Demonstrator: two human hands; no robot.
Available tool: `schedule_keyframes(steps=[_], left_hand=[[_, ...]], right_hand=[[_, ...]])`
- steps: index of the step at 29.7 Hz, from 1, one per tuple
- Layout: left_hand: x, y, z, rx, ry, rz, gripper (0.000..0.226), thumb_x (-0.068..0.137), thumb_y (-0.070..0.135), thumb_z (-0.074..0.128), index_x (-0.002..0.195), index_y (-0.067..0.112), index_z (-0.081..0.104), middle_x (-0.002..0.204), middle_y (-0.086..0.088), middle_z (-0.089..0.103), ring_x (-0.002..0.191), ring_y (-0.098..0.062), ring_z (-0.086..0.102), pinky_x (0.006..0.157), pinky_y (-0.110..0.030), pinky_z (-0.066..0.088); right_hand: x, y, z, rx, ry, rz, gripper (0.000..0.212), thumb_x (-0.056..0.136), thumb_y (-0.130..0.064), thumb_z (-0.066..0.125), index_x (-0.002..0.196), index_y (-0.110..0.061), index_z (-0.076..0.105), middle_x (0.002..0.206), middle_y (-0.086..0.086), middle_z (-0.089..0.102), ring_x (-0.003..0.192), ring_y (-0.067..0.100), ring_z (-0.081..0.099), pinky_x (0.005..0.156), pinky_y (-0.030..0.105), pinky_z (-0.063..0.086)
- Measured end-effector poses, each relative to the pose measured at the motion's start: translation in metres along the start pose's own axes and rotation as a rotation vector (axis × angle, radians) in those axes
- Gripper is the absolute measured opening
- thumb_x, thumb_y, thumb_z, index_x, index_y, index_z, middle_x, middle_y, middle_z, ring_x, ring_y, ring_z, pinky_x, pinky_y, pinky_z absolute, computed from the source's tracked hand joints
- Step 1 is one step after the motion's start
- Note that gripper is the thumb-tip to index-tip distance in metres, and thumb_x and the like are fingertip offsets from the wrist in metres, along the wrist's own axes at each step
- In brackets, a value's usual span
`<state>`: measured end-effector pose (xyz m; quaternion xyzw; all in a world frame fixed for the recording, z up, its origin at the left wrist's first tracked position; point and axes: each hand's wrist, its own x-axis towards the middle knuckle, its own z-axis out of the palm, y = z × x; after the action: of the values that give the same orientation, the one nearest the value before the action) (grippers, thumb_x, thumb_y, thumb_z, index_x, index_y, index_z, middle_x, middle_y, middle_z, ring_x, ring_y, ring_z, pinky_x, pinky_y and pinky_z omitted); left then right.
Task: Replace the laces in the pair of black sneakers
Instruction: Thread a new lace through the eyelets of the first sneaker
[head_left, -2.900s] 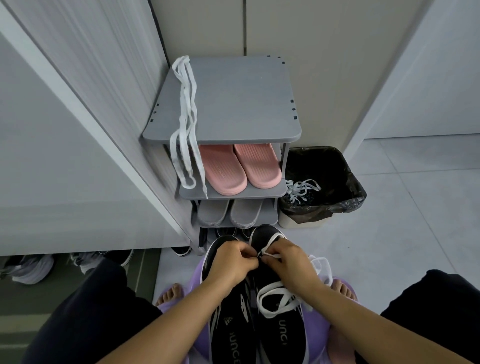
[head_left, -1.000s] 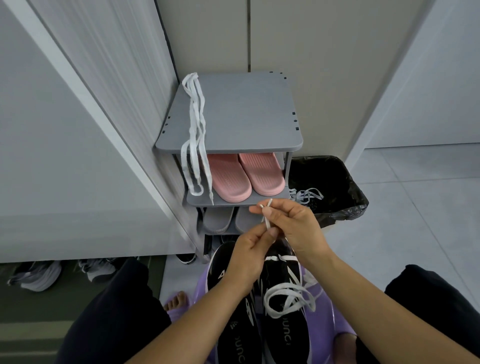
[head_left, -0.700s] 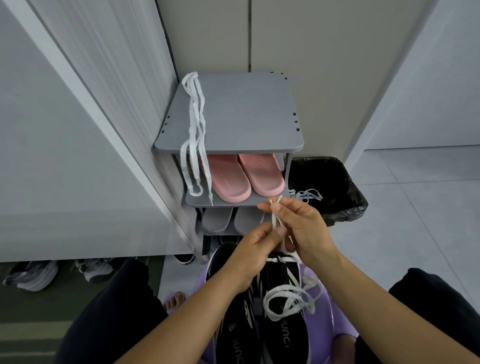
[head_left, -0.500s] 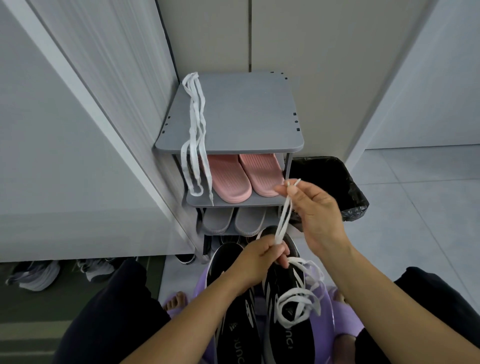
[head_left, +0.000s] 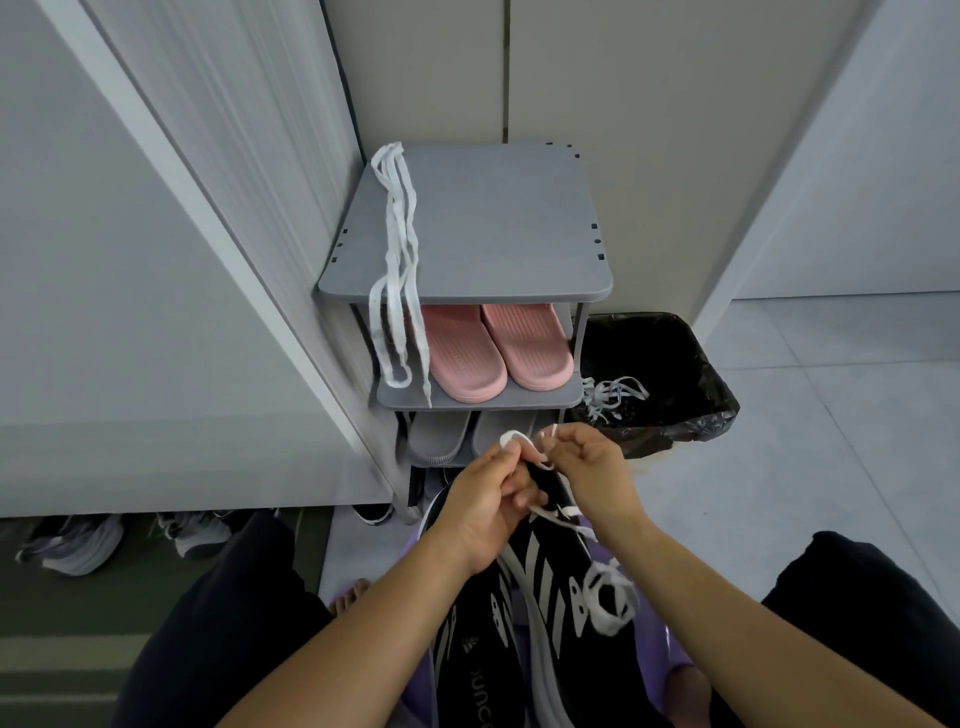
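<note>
1. Sneakers (head_left: 545, 571) were black, with pale grey diagonal stripes on the sides and pale lettering inside.
2. Lace (head_left: 605, 597) was plain white.
3. Spare laces (head_left: 397, 249) were plain white.
4. Rack (head_left: 493, 223) was mid grey, with small black marks along its side edges.
5. Upper slippers (head_left: 467, 353) were pink, ribbed in fine cross lines.
6. Lower slippers (head_left: 436, 441) were grey.
7. Bin liner (head_left: 670, 364) was glossy black.
8. Binned laces (head_left: 613, 397) were greyish white.
9. Floor (head_left: 779, 467) was pale grey tile with thin darker joints.
10. Trousers (head_left: 234, 597) were black.
11. Mat (head_left: 52, 649) was dark green with paler green bands.
</note>
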<state>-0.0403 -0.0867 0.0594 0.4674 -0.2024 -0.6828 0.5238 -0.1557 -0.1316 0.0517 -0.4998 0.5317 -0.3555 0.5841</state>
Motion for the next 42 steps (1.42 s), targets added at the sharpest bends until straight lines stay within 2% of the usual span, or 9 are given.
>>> schedule_keyframes(steps=[7,18,21,24,27,30,34,38,42], left_hand=[[0.004,-0.007,-0.002,-0.156,0.092,-0.095,0.032,0.095,0.015,0.035,0.065,0.011,0.045,0.036,0.006,0.020,0.033,-0.008,0.020,0.046,-0.022,0.036],[-0.001,0.024,0.005,0.345,0.118,0.019,0.025,0.099,0.020,0.040,0.078,0.010,0.049,0.044,0.009,0.029,0.042,-0.008,0.028,0.061,-0.026,0.038],[-0.002,0.023,0.001,0.407,0.135,0.010,0.019,0.097,0.022,0.043,0.086,0.010,0.052,0.049,0.009,0.033,0.050,-0.010,0.036,0.072,-0.028,0.043],[-0.007,0.018,0.003,0.362,0.123,0.002,0.026,0.100,0.018,0.038,0.083,0.008,0.056,0.048,0.007,0.032,0.048,-0.011,0.035,0.067,-0.026,0.048],[-0.008,0.018,0.008,0.236,0.098,0.018,0.031,0.101,0.018,0.036,0.079,0.007,0.057,0.048,0.006,0.034,0.047,-0.011,0.038,0.066,-0.027,0.051],[-0.010,0.018,0.015,0.417,0.067,0.130,0.031,0.100,0.019,0.037,0.081,0.010,0.059,0.062,0.004,0.050,0.061,-0.008,0.055,0.076,-0.018,0.046],[-0.011,0.018,0.023,0.640,0.078,0.267,0.029,0.099,0.016,0.041,0.078,0.014,0.062,0.086,0.005,0.059,0.074,0.013,0.055,0.071,0.001,0.038],[-0.013,0.017,0.024,0.659,0.058,0.197,0.030,0.098,0.024,0.042,0.078,0.023,0.065,0.109,-0.003,0.056,0.096,-0.001,0.053,0.078,-0.009,0.038],[-0.018,0.019,0.018,0.631,-0.014,0.101,0.031,0.096,0.036,0.044,0.123,0.025,0.054,0.118,0.007,0.056,0.093,0.013,0.054,0.076,-0.001,0.038]], right_hand=[[0.003,-0.008,0.007,0.186,-0.172,0.084,0.013,0.094,-0.006,0.050,0.089,-0.005,0.061,0.073,0.006,0.067,0.071,0.012,0.066,0.070,0.019,0.055],[0.004,0.001,0.010,-0.094,-0.224,0.079,0.024,0.093,0.005,0.042,0.074,-0.003,0.056,0.062,0.007,0.058,0.051,0.000,0.058,0.059,0.013,0.050],[0.004,0.002,0.006,-0.021,-0.107,0.058,0.016,0.093,-0.004,0.050,0.082,-0.007,0.061,0.071,0.004,0.066,0.070,0.015,0.062,0.077,0.030,0.053],[0.009,-0.011,-0.005,-0.013,0.004,-0.036,0.010,0.090,-0.011,0.059,0.082,-0.012,0.065,0.063,-0.009,0.061,0.061,0.004,0.052,0.063,0.014,0.043],[0.014,-0.011,-0.015,-0.185,0.131,-0.081,0.012,0.086,-0.023,0.064,0.091,-0.017,0.055,0.071,0.002,0.050,0.067,0.015,0.043,0.064,0.025,0.035],[-0.002,0.000,-0.018,-0.377,0.126,-0.116,0.020,0.080,-0.017,0.065,0.090,-0.017,0.048,0.077,0.002,0.046,0.065,0.013,0.043,0.063,0.023,0.037],[-0.029,0.001,-0.017,-0.436,-0.291,-0.063,0.028,0.079,-0.012,0.068,0.097,-0.026,0.052,0.074,-0.007,0.056,0.062,0.001,0.052,0.061,0.018,0.041],[-0.025,0.005,-0.012,-0.544,-0.321,-0.080,0.015,0.079,-0.021,0.072,0.085,-0.015,0.059,0.067,-0.006,0.051,0.056,0.001,0.046,0.057,0.015,0.037],[-0.023,0.005,-0.005,-0.401,-0.254,-0.054,0.023,0.087,-0.011,0.063,0.064,-0.015,0.057,0.052,-0.005,0.054,0.045,0.003,0.049,0.052,0.019,0.044]])
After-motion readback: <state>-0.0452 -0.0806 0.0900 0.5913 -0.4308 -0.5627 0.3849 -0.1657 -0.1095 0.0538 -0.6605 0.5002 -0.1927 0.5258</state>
